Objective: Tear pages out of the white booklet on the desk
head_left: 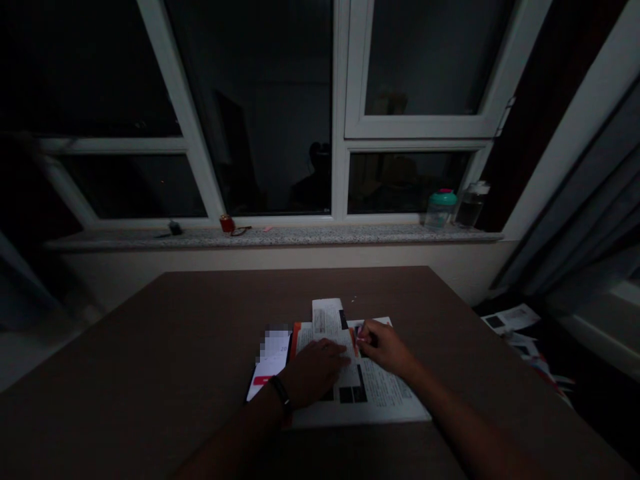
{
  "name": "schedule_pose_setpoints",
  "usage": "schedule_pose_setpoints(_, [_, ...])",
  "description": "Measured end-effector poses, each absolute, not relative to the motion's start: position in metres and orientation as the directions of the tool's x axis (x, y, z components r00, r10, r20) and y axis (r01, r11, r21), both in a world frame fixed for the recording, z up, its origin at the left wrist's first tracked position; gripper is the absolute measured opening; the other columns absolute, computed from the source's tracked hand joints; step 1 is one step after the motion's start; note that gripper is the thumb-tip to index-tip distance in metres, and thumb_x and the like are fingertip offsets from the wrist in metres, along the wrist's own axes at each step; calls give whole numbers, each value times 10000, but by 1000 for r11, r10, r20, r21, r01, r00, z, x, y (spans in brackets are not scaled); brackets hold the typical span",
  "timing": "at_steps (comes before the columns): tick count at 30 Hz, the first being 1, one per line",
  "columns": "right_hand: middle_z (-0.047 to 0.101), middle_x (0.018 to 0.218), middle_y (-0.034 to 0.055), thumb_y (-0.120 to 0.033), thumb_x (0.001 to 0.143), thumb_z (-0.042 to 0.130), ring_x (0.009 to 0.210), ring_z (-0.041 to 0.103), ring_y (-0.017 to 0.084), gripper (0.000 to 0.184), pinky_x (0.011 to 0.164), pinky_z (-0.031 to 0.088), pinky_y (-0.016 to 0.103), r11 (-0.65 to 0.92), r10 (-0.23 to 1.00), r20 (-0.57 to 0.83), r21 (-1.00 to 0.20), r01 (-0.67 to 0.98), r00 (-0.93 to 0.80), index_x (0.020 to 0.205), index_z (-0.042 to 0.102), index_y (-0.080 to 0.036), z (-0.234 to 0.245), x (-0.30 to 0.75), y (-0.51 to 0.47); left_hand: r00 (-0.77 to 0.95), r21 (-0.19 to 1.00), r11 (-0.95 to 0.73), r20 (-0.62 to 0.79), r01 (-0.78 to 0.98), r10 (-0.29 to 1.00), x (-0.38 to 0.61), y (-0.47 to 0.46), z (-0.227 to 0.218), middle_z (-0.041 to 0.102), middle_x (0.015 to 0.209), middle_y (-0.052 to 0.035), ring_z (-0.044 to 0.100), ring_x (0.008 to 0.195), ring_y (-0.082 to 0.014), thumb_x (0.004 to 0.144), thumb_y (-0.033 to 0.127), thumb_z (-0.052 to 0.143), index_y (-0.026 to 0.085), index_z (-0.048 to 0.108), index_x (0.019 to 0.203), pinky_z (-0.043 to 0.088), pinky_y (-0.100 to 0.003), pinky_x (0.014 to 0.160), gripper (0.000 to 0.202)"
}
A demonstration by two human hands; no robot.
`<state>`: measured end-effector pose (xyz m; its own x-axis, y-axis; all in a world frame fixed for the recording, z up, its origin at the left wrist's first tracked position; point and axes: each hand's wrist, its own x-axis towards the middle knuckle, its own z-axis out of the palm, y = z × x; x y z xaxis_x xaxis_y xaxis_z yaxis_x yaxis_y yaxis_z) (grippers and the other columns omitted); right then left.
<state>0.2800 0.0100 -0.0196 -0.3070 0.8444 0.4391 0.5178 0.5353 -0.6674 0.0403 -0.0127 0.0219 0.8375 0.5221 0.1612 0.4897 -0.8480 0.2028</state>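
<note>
A printed sheet (pixel 395 397) with dark pictures and orange edging lies on the brown table (pixel 200 347). A narrower printed strip (pixel 327 315) lies over it and sticks out past its far edge. My left hand (pixel 316 371), a dark band on its wrist, rests on the papers with its fingers stretched out. Just right of those fingertips, my right hand (pixel 386 348) is closed in a pinch at the strip's right side. Something small and pale pinkish shows at its fingertips, too small and dim to name. A lit phone (pixel 271 363) lies left of the sheet.
Small white scraps (pixel 354 299) lie beyond the sheet. On the stone windowsill (pixel 310 235) stand a teal-lidded bottle (pixel 441 208), a white-capped bottle (pixel 471 205) and a small red object (pixel 227 224). Loose papers (pixel 515 319) lie below the table's right side. The room is dim.
</note>
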Motion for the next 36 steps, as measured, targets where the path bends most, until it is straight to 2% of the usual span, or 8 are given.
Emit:
schedule_pose_setpoints(4, [564, 690, -29, -162, 764, 635, 603, 505, 112, 140, 572, 367, 211, 563, 826, 445, -667, 488, -346, 705, 512, -196, -18, 280, 7, 865, 232, -865, 137, 445, 482, 42, -14, 27, 623, 1118, -20, 548, 1049, -205, 913, 176, 559, 225, 621, 1037, 393, -344, 945, 147])
schedule_pose_setpoints(7, [590, 728, -13, -169, 762, 650, 634, 536, 119, 116, 587, 392, 215, 594, 802, 448, -665, 453, -394, 727, 542, -196, -17, 277, 5, 875, 220, -874, 129, 434, 467, 43, -15, 28, 622, 1058, -16, 557, 1007, -202, 910, 200, 583, 217, 614, 1008, 403, -330, 912, 104])
schedule_pose_setpoints(14, [615, 777, 2, -115, 740, 632, 679, 567, 132, 116, 606, 407, 222, 631, 767, 431, -643, 434, -475, 731, 558, -205, -13, 274, 2, 858, 244, -854, 130, 459, 498, 44, -17, 25, 567, 1166, -59, 522, 1076, -241, 875, 228, 620, 212, 582, 1132, 423, -356, 915, 261])
schedule_pose_setpoints(20, [615, 788, 10, -109, 745, 620, 718, 558, 145, 165, 649, 411, 238, 602, 795, 419, -639, 479, -440, 668, 508, -202, -17, 272, 9, 841, 300, -836, 154, 461, 519, 44, -16, 22, 551, 1232, -57, 486, 1161, -255, 877, 231, 605, 227, 607, 1100, 398, -394, 970, 222])
schedule_pose_setpoints(27, [562, 712, -8, -96, 766, 589, 686, 528, 138, 170, 633, 373, 231, 578, 816, 450, -597, 557, -363, 660, 504, -196, -20, 269, 20, 834, 313, -826, 152, 469, 531, 46, -15, 21, 547, 1259, -56, 485, 1170, -238, 858, 185, 632, 215, 609, 1067, 391, -387, 986, 213])
schedule_pose_setpoints(31, [580, 745, -12, -71, 724, 607, 678, 542, 131, 158, 625, 392, 220, 600, 796, 416, -639, 482, -439, 692, 521, -200, -17, 271, 12, 826, 324, -822, 167, 469, 538, 44, -13, 17, 504, 1333, -51, 445, 1231, -250, 842, 196, 666, 224, 604, 1055, 359, -411, 1022, 223])
schedule_pose_setpoints(36, [613, 799, -1, -69, 711, 619, 698, 562, 139, 158, 626, 416, 221, 617, 756, 368, -677, 401, -541, 725, 542, -206, -14, 273, 3, 835, 330, -831, 180, 447, 521, 45, -12, 18, 531, 1293, -51, 467, 1208, -247, 849, 204, 660, 233, 596, 1067, 375, -405, 1004, 230])
